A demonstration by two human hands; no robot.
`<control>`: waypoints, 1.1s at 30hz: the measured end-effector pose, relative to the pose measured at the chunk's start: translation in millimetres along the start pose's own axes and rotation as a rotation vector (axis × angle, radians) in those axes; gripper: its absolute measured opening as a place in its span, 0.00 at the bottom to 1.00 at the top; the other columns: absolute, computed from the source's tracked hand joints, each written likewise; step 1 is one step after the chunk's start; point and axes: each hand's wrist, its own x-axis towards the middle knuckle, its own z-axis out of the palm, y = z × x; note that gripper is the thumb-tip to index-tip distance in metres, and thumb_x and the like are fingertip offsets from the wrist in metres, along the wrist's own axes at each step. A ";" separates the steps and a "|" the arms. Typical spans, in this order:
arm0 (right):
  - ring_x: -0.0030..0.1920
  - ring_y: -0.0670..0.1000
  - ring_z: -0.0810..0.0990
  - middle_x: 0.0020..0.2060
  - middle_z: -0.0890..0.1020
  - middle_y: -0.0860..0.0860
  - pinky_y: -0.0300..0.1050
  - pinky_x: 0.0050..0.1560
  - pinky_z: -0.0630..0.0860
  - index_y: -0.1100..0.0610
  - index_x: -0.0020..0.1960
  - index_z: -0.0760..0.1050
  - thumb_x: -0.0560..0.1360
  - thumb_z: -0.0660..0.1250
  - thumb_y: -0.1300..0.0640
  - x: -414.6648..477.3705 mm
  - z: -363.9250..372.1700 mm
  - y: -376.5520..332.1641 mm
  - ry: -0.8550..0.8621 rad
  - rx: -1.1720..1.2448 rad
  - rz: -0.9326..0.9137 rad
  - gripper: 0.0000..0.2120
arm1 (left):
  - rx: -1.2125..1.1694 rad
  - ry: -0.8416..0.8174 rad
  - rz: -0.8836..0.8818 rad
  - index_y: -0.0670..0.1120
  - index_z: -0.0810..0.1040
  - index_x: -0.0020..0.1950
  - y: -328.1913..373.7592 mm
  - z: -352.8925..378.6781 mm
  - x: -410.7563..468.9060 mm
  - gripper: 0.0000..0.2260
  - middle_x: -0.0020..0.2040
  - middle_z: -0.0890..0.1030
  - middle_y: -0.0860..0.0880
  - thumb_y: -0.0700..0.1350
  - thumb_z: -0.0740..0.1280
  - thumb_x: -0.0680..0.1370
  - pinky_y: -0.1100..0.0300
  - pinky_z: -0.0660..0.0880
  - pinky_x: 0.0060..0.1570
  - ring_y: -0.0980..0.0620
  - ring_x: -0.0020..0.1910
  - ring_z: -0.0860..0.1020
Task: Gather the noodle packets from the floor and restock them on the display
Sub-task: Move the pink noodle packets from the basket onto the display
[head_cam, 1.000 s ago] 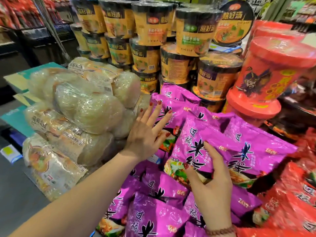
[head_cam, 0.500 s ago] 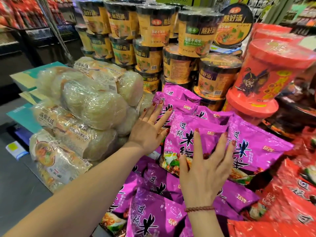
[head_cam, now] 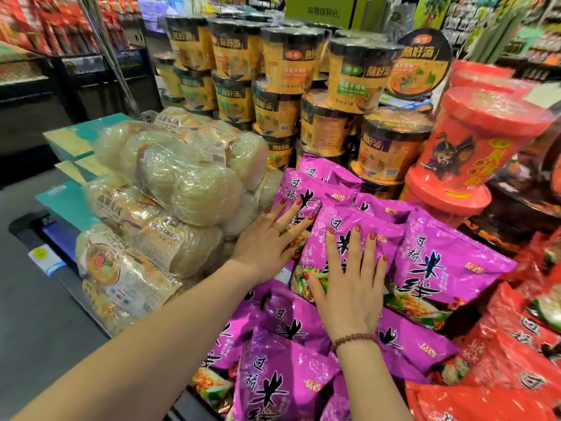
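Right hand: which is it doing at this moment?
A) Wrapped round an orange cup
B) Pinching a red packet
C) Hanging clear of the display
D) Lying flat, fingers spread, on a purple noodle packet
D: the right hand lies palm down, fingers straight and spread, on the purple noodle packet at the top of the pile.

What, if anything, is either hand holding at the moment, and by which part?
Nothing is held. The left hand and right hand both lie flat and open on the purple noodle packets, with no grip on any.
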 end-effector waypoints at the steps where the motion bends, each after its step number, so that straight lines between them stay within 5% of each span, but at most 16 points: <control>1: 0.75 0.63 0.57 0.75 0.60 0.59 0.60 0.72 0.51 0.50 0.76 0.60 0.69 0.71 0.39 -1.0 -3.0 0.5 -0.009 0.006 0.000 0.40 | -0.032 -0.017 -0.012 0.58 0.40 0.78 -0.3 -3.5 -4.3 0.27 0.79 0.37 0.52 0.55 0.51 0.84 0.52 0.47 0.76 0.47 0.79 0.43; 6: 0.72 0.61 0.63 0.73 0.66 0.58 0.60 0.73 0.59 0.54 0.73 0.66 0.74 0.69 0.48 -13.8 -25.5 -3.8 0.002 0.202 -0.043 0.31 | -0.312 0.102 -0.025 0.45 0.68 0.73 -6.0 -16.3 -60.4 0.25 0.74 0.67 0.40 0.52 0.58 0.77 0.43 0.71 0.65 0.39 0.72 0.67; 10: 0.65 0.58 0.71 0.66 0.72 0.56 0.57 0.67 0.68 0.54 0.69 0.68 0.74 0.60 0.46 -43.8 -42.8 -41.1 0.054 0.379 -0.196 0.25 | -0.377 0.237 -0.087 0.45 0.72 0.67 -10.0 -18.8 -141.9 0.20 0.65 0.76 0.42 0.49 0.61 0.76 0.47 0.80 0.49 0.42 0.62 0.76; 17: 0.60 0.54 0.74 0.61 0.77 0.51 0.47 0.64 0.66 0.54 0.66 0.72 0.71 0.65 0.49 -111.3 -49.0 -123.4 -0.051 0.613 -0.499 0.24 | -0.339 0.405 -0.331 0.46 0.73 0.64 -31.6 -24.9 -296.1 0.17 0.60 0.79 0.43 0.48 0.61 0.77 0.54 0.78 0.51 0.44 0.57 0.77; 25: 0.63 0.54 0.74 0.62 0.75 0.52 0.53 0.63 0.73 0.53 0.67 0.72 0.73 0.63 0.43 -191.3 -39.1 -213.2 -0.310 0.641 -0.798 0.25 | -0.286 0.219 -0.789 0.44 0.79 0.63 -46.9 -8.9 -470.5 0.22 0.60 0.79 0.46 0.53 0.61 0.75 0.50 0.79 0.54 0.44 0.59 0.78; 33: 0.64 0.56 0.74 0.64 0.75 0.55 0.54 0.62 0.74 0.55 0.67 0.72 0.70 0.66 0.43 -240.1 22.2 -273.1 -0.628 0.642 -0.851 0.29 | -0.337 0.106 -1.083 0.44 0.78 0.64 -39.4 36.1 -575.5 0.25 0.60 0.78 0.44 0.57 0.61 0.73 0.47 0.79 0.51 0.42 0.57 0.77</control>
